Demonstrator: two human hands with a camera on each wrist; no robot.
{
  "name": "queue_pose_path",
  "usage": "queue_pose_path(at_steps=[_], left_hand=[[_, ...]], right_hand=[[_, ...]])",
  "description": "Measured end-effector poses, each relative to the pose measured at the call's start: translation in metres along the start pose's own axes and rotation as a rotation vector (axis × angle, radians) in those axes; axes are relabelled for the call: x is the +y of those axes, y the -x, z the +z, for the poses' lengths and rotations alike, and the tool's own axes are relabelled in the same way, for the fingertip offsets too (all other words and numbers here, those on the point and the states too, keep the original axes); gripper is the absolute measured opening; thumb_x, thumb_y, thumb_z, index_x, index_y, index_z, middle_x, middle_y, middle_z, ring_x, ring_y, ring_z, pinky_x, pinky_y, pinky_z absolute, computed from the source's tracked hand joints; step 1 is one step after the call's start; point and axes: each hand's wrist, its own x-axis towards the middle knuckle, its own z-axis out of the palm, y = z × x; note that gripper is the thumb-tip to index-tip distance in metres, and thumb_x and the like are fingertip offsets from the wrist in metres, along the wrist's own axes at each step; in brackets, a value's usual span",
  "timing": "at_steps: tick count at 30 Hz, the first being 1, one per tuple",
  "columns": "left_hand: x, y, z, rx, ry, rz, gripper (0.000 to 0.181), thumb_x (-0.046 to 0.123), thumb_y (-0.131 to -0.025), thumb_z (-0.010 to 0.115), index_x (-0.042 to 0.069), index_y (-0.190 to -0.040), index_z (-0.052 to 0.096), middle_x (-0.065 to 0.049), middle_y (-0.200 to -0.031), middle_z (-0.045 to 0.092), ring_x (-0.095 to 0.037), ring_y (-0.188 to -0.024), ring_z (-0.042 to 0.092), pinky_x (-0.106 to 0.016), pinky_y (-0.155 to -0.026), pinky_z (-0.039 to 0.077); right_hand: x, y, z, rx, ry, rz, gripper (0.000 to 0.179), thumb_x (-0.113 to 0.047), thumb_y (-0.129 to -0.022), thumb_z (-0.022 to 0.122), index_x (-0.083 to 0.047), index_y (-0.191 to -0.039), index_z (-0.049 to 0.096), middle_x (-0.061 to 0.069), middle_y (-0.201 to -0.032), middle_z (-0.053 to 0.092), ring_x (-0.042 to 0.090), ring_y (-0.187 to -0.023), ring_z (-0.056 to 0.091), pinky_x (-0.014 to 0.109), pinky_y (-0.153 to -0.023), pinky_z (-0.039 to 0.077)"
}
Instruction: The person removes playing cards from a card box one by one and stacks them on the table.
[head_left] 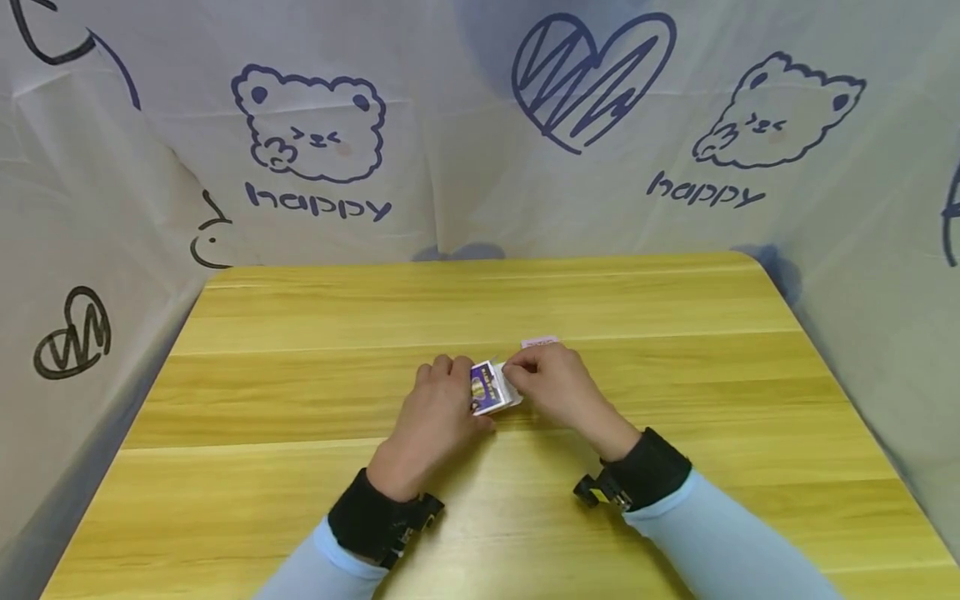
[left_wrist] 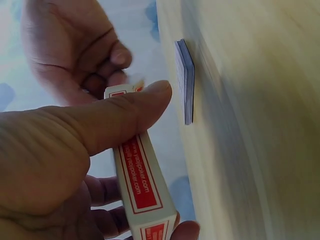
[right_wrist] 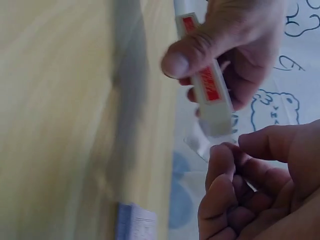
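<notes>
A small playing-card box, white-edged with a purple and yellow face, is tilted in my left hand. The left thumb presses along its narrow red and white side in the left wrist view, with the other fingers behind it. At the box's end, my right hand has its fingers curled, with thumb and forefinger pinching at the white end flap. The fingertips partly hide that flap. Just beyond the right hand, a squared stack of playing cards lies on the table, mostly covered by the hand in the head view.
The wood-grain table has rounded far corners. A white cloth with drawn bears, hearts and lettering hangs behind it and along both sides. Black wrist straps with small cameras sit on both wrists.
</notes>
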Motion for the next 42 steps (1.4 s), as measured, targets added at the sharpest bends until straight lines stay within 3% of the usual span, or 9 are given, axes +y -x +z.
queue_pose_path(at_steps=[5, 16, 23, 33, 42], left_hand=[[0.003, 0.002, 0.000, 0.045, -0.025, 0.028, 0.069, 0.027, -0.070, 0.100, -0.002, -0.118, 0.060, -0.018, -0.105, 0.062, -0.032, -0.089, 0.052, -0.041, -0.071, 0.053], [0.004, 0.004, 0.003, 0.110, -0.087, 0.084, 0.065, 0.027, -0.069, 0.099, -0.002, -0.113, 0.061, -0.016, -0.100, 0.061, -0.030, -0.084, 0.052, -0.039, -0.065, 0.052], [0.003, 0.004, 0.002, 0.093, -0.051, 0.058, 0.065, 0.026, -0.070, 0.099, -0.001, -0.115, 0.060, -0.016, -0.102, 0.060, -0.029, -0.087, 0.051, -0.038, -0.068, 0.052], [0.003, 0.004, 0.000, 0.076, -0.051, 0.026, 0.063, 0.027, -0.071, 0.098, -0.001, -0.112, 0.059, -0.014, -0.100, 0.059, -0.028, -0.086, 0.050, -0.037, -0.065, 0.051], [0.002, 0.004, -0.001, 0.042, -0.047, -0.012, 0.063, 0.029, -0.072, 0.098, 0.000, -0.111, 0.057, -0.014, -0.100, 0.058, -0.028, -0.086, 0.051, -0.038, -0.062, 0.052]], right_hand=[[0.005, 0.000, 0.006, -0.017, -0.023, 0.038, 0.022, -0.017, -0.100, 0.063, -0.008, -0.094, 0.082, 0.003, -0.081, 0.073, 0.015, -0.060, 0.055, 0.029, -0.053, 0.043], [0.013, -0.007, 0.009, -0.080, -0.155, 0.051, 0.012, -0.014, -0.093, 0.075, -0.003, -0.089, 0.079, 0.006, -0.085, 0.074, 0.015, -0.073, 0.060, 0.028, -0.065, 0.049], [0.017, -0.012, 0.009, -0.128, -0.205, 0.111, 0.016, -0.011, -0.093, 0.077, 0.001, -0.083, 0.074, 0.007, -0.085, 0.071, 0.017, -0.071, 0.053, 0.026, -0.061, 0.041], [0.019, -0.014, 0.011, -0.152, -0.250, 0.137, 0.016, -0.012, -0.094, 0.077, 0.003, -0.088, 0.077, 0.007, -0.088, 0.072, 0.017, -0.076, 0.056, 0.027, -0.064, 0.044], [0.020, -0.017, 0.010, -0.191, -0.320, 0.155, 0.021, -0.016, -0.098, 0.075, 0.001, -0.087, 0.076, -0.001, -0.077, 0.066, 0.016, -0.073, 0.054, 0.025, -0.062, 0.041]])
